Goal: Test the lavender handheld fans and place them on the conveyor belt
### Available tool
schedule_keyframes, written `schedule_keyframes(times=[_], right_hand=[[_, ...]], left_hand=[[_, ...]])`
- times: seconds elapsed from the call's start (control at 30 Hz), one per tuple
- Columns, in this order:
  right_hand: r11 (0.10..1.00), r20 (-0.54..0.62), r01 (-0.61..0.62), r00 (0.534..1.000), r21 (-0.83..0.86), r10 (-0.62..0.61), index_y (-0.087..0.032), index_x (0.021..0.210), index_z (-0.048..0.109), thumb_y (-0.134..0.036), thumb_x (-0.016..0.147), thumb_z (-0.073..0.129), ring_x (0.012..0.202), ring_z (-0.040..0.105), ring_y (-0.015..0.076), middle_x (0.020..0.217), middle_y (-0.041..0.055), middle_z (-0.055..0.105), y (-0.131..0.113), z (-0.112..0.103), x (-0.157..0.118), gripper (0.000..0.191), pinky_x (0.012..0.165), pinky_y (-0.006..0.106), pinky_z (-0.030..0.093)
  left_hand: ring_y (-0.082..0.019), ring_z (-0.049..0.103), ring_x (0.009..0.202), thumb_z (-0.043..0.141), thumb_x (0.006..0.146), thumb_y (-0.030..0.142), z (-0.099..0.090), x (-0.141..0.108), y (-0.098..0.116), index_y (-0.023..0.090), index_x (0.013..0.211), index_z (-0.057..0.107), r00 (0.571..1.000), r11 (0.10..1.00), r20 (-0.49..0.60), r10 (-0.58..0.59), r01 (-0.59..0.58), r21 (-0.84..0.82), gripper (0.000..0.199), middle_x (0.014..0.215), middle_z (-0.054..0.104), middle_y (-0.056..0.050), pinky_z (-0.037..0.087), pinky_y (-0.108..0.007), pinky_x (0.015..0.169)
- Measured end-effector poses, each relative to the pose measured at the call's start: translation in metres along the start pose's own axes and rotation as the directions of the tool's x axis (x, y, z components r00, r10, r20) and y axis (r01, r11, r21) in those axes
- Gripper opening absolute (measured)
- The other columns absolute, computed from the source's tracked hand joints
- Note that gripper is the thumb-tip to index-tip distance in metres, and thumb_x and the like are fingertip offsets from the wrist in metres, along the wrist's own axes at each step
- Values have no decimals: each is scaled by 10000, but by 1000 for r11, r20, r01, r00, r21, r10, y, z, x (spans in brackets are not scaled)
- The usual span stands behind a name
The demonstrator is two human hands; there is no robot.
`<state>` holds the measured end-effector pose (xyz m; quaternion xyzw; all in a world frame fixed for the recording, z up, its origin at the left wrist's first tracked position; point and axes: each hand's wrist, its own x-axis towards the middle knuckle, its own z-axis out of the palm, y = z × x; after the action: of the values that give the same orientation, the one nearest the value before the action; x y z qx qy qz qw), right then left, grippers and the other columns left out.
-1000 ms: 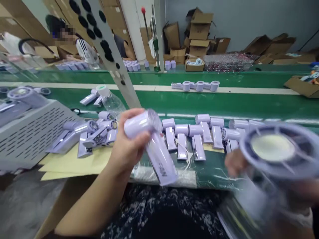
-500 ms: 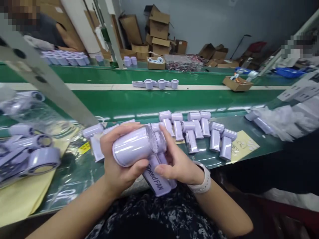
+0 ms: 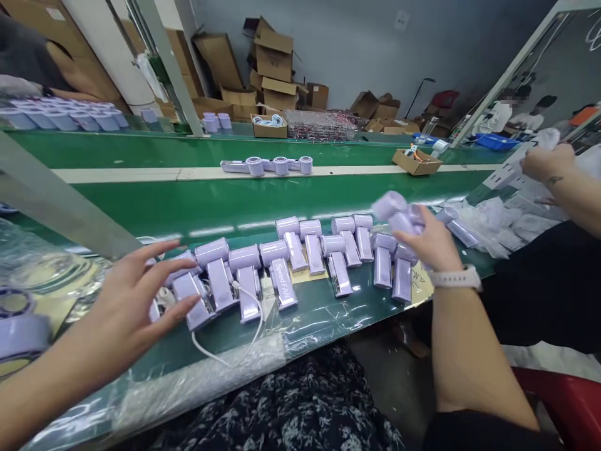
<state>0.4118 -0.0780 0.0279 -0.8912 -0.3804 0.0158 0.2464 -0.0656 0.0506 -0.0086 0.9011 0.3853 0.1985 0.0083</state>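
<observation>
My right hand [image 3: 434, 241], with a white watch band on its wrist, grips a lilac handheld fan [image 3: 389, 207], blurred, over the right end of a row of similar fans. A second lilac part shows by its fingers; I cannot tell whether it is another fan. My left hand [image 3: 131, 297] is empty, its fingers spread beside the leftmost fan [image 3: 192, 300] of the row. One fan [image 3: 283, 282] bears the words "Speed FAN". A white cable [image 3: 257, 326] runs from a neighbouring fan [image 3: 246, 294] and loops over the bench.
Three lilac fans [image 3: 280, 166] lie on the belt's pale strip. A small carton [image 3: 417, 163] stands farther right. A co-worker's hand [image 3: 549, 164] is above white plastic bags [image 3: 498, 219]. A slanted metal post [image 3: 70, 194] crosses the left side. Bubble wrap [image 3: 201, 382] covers the bench's front edge.
My hands have moved apart: the right has carried a fan rightward, the left has let go and opened. My view has turned right, bringing a co-worker's arm into sight.
</observation>
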Motion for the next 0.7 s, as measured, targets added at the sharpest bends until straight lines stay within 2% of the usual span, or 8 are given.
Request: schedule_keyframes(times=[0.07,0.2,0.3,0.4,0.43,0.5,0.6,0.7], right_hand=[[984,-22,-141,990,-106,140,-79,1467,540,-359,752,818,1193,638,422,1303,263,663,32,-5,37,817,997,516,494],[955,-92,-249,967,-162,237,-47,1450,518,-325,862,695,1216,605,417,1339,326,607,48,1,57,674,976,512,453],[949,-116,-250,966,-191,231,-34,1409,553,-347,953,556,1191,606,425,1277,340,629,38,7,28,553,942,516,453],[969,11,-155,987,-194,160,-135,1073,757,-514,956,548,953,689,369,998,232,726,27,27,-24,449,845,452,502],[972,45,-132,989,-194,143,-156,1004,777,-589,934,557,917,697,362,1025,232,721,25,38,-40,490,831,450,513],[964,35,-149,986,-218,161,-130,1077,779,-661,874,601,968,697,411,1292,315,620,22,60,-62,596,848,514,517],[947,-23,-214,976,-240,215,-75,1224,741,-560,845,655,1125,648,494,1513,373,416,24,72,-63,621,915,590,490],[952,-9,-227,973,-205,230,-51,1201,759,-435,846,644,1137,655,475,1307,335,622,29,50,-46,536,921,554,503]], left_hand=[[-406,472,1368,439,979,472,0,-12,-5,255,1186,615,998,999,43,-42,41,5,348,1456,482,-144,379,-661,1125],[-353,448,1401,476,987,450,11,-15,32,298,1150,628,999,987,23,-32,35,-156,269,1500,465,-98,394,-579,1132],[-328,455,1394,486,1001,405,20,-12,52,317,1156,605,996,968,-10,-86,82,-238,214,1523,444,-75,416,-554,1118],[-337,457,1403,495,1006,401,24,-13,49,339,1149,591,988,959,-42,-149,134,-251,182,1521,451,-53,417,-587,1119],[-344,452,1414,499,1008,399,24,-14,46,343,1145,590,984,953,-38,-175,160,-256,174,1519,454,-48,415,-602,1121],[-356,431,1439,515,1009,396,22,-16,43,340,1139,592,979,943,-23,-204,190,-272,161,1515,457,-48,392,-638,1135],[-357,418,1441,551,995,369,14,-18,46,313,1145,591,990,951,-58,-132,111,-287,165,1524,438,-72,375,-649,1151],[-330,454,1399,597,968,322,6,-26,46,293,1167,601,991,948,-113,-69,30,-317,201,1542,417,-92,417,-585,1143]])
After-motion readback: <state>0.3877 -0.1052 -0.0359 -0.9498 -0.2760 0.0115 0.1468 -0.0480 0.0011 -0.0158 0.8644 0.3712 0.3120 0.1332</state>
